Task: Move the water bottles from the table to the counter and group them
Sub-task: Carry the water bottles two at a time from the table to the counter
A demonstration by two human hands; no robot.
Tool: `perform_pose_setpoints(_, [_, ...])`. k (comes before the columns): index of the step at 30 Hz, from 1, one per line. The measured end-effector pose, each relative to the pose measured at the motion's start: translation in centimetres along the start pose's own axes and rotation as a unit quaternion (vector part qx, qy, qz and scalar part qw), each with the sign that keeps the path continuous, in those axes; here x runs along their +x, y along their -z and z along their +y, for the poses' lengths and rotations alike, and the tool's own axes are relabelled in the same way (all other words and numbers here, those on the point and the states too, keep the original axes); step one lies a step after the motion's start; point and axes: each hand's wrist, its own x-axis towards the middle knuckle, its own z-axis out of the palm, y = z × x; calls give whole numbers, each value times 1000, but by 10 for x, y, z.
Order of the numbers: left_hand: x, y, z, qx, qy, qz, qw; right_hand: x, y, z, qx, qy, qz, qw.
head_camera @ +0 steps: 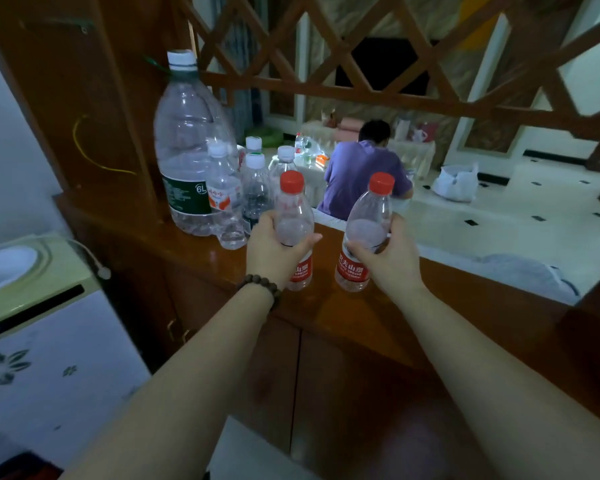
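Observation:
My left hand (274,247) grips a red-capped clear water bottle (293,202) around its middle. My right hand (387,254) grips a second red-capped bottle (369,216), tilted slightly right. Both bottles hover just above the brown wooden counter (194,244), and their bases look close to its surface. To their left a group stands on the counter: a large 6L bottle (187,147) with a white cap and several small white-capped bottles (224,195), the nearest just left of my left hand.
A wooden lattice screen (361,64) rises behind the counter. Through it a person in a purple shirt (357,174) sits at a far table (312,157) bearing more bottles. A white appliance (32,323) stands at lower left, with cabinet doors (326,375) below the counter.

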Motion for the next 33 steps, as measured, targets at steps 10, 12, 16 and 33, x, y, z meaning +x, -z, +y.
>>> perform_pose_setpoints(10, [66,-50,-20,22,9,-30,999,79,-34,37,-31,-21,-24,999])
perform_pose_setpoints(12, [73,-54,-20,29,1,-31,999,87,-38,39,-35,-21,-23,999])
perform_pose_setpoints(16, [80,-60,-24,47,-7,-36,998,91,-44,42,-34,-14,-23,999])
perform_pose_setpoints(33, [59,-52,-34,85,-12,-53,995,74,-47,51,-5,-27,-46,999])
